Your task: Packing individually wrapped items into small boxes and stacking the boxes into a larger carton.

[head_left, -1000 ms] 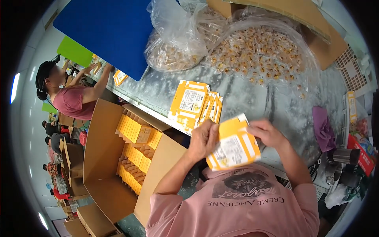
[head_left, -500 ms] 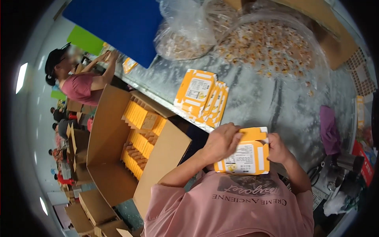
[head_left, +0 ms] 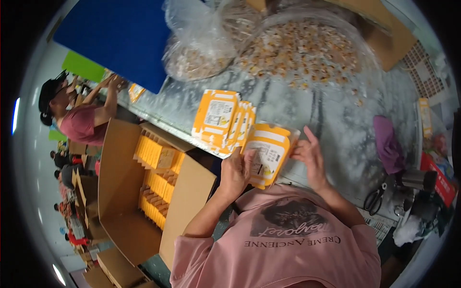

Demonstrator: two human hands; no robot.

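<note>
In front of my chest is a yellow-and-white folding carton (head_left: 267,152), tilted, its printed panel facing up. My left hand (head_left: 235,172) grips its lower left edge, thumb on top of the panel. My right hand (head_left: 309,157) is at the carton's right edge with its fingers apart, the index finger raised; some fingertips seem to touch the edge. Just beyond my left hand, a stack of similar flat cartons (head_left: 217,115) lies fanned out near the table's edge, partly overlapped by the held one.
At left stands an open cardboard box (head_left: 188,211) holding rows of yellow cartons (head_left: 154,150). Small wrapped pieces (head_left: 302,53) lie in clear plastic across the table. A purple cloth (head_left: 388,144), scissors (head_left: 375,198) and a metal cup (head_left: 417,179) are at right. A co-worker (head_left: 79,120) stands far left.
The carton has moved left and away from me, and its raised end flap no longer shows upright. My right hand has loosened, its fingers spreading. The whole view has shifted slightly.
</note>
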